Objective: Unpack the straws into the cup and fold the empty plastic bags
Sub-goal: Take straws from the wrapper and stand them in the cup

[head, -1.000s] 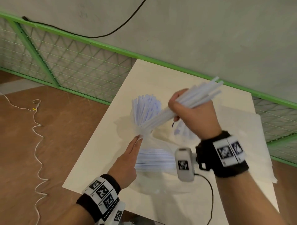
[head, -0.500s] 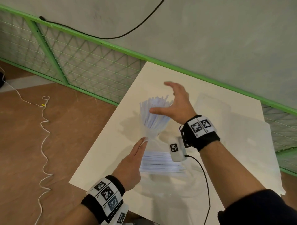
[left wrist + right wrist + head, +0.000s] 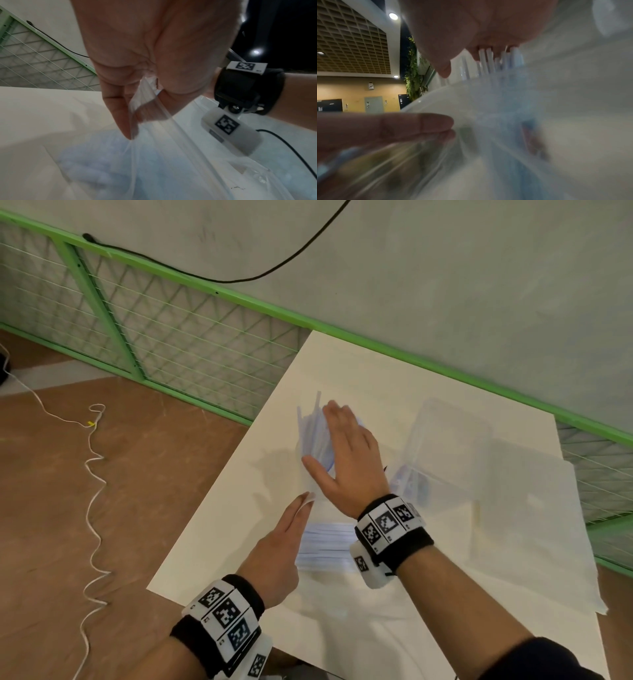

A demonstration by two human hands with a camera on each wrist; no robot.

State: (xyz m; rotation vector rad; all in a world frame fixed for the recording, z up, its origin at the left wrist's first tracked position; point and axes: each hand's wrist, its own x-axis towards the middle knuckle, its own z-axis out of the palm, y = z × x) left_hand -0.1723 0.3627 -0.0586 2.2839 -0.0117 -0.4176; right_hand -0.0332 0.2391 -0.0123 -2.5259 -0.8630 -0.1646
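Note:
White straws stand bunched in a clear cup at the middle of the white table. My right hand lies flat on their tops with straight fingers, and the cup is mostly hidden beneath it. In the right wrist view the straw tops touch the palm. My left hand pinches the edge of a clear plastic bag between thumb and forefinger. More straws lie inside that bag, under my right wrist.
Flat clear plastic bags and a pale sheet lie on the table's right half. The table's left edge drops to a brown floor with a white cord. A green mesh fence runs behind.
My right hand carried a gripped bundle of straws to the cup, let go, and now rests flat on the straw tops. The left hand kept its pinch on the bag.

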